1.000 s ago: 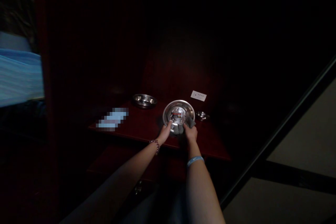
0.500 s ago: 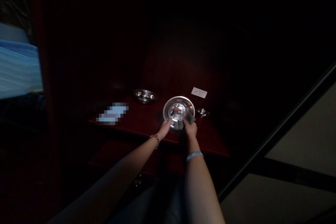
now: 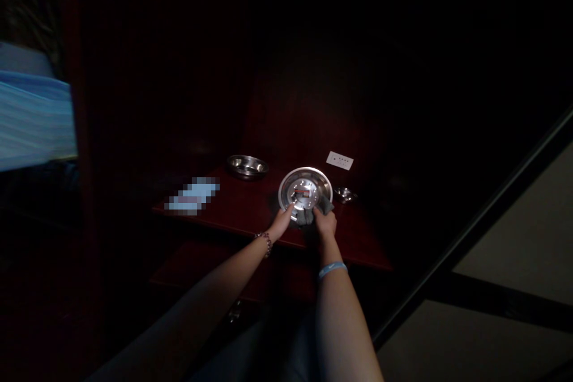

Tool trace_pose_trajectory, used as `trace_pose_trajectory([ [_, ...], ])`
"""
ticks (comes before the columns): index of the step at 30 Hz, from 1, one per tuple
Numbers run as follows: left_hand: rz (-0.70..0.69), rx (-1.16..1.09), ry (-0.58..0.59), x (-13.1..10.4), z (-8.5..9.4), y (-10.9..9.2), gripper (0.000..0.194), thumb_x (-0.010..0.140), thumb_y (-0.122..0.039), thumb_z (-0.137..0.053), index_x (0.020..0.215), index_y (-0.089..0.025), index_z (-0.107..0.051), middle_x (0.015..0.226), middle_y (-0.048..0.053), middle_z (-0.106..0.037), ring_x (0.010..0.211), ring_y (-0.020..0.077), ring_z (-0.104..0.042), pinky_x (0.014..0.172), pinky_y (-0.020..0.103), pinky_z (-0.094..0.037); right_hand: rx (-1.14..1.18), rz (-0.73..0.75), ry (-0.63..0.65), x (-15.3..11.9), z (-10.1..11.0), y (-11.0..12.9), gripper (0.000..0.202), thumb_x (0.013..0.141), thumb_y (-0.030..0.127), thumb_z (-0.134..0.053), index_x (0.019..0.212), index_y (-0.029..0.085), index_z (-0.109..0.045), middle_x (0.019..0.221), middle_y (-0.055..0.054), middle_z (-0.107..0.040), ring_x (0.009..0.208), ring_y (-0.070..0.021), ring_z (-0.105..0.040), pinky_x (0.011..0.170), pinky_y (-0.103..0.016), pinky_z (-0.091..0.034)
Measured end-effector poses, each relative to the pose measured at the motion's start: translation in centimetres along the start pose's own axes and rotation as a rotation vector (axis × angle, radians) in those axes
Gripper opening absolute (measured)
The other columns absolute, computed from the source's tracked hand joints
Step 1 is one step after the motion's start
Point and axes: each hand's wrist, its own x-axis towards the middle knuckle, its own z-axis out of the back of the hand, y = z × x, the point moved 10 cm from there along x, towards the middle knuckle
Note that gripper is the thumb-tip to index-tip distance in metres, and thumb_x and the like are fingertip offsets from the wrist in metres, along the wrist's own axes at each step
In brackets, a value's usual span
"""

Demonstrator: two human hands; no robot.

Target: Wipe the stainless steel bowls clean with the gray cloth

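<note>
A shiny metal basin (image 3: 301, 182) with a small red and black label inside is tilted toward me above the front of a dark red shelf (image 3: 250, 215). My left hand (image 3: 282, 221) grips its lower left rim, thumb on the inner side. At the lower right, my right hand (image 3: 326, 224) is closed around a grey cloth (image 3: 306, 216), which hangs over the basin's rim. The fingers of both hands are mostly hidden behind the basin and cloth.
Another metal bowl (image 3: 248, 167) sits on the shelf to the left, and a smaller one (image 3: 345, 194) to the right. A blurred-out pale item (image 3: 193, 196) lies near the left front edge. Behind is a white wall socket plate (image 3: 339, 160).
The view has shifted very slightly. Both hands keep their places on the basin, and the cloth stays at its lower rim.
</note>
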Motion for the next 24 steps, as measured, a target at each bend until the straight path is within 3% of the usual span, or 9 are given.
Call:
trace_pose_trajectory([
  [11,0.008,-0.028,-0.003,-0.4,-0.1,-0.5,0.032,0.082,-0.034,-0.070,0.107,-0.013,-0.071,0.112,0.014,-0.076,0.112,0.0267,-0.068,0.105,0.038,-0.047,0.004,-0.008,0.014,-0.1,0.0,0.1,0.048,0.082,0.043,-0.069,0.120,0.014,-0.074,0.116,-0.017,-0.075,0.113,-0.0293,-0.070,0.096,-0.036,-0.054],
  [18,0.009,-0.036,0.003,-0.2,-0.1,-0.1,0.024,0.083,-0.032,-0.070,0.099,-0.015,-0.074,0.111,0.012,-0.077,0.114,0.0268,-0.068,0.107,0.040,-0.045,0.011,-0.019,-0.006,0.2,0.1,-0.1,0.048,0.081,0.043,-0.070,0.120,0.015,-0.074,0.113,-0.016,-0.076,0.112,-0.0283,-0.070,0.094,-0.034,-0.055],
  [24,-0.043,-0.062,0.057,-0.5,-0.4,-1.0,0.032,0.075,-0.036,-0.078,0.100,-0.016,-0.075,0.106,0.011,-0.079,0.121,0.0275,-0.065,0.111,0.040,-0.041,0.104,-0.011,0.020,1.4,-1.4,-0.8,0.048,0.083,0.041,-0.068,0.124,0.016,-0.071,0.114,-0.011,-0.076,0.111,-0.0243,-0.071,0.092,-0.030,-0.055],
])
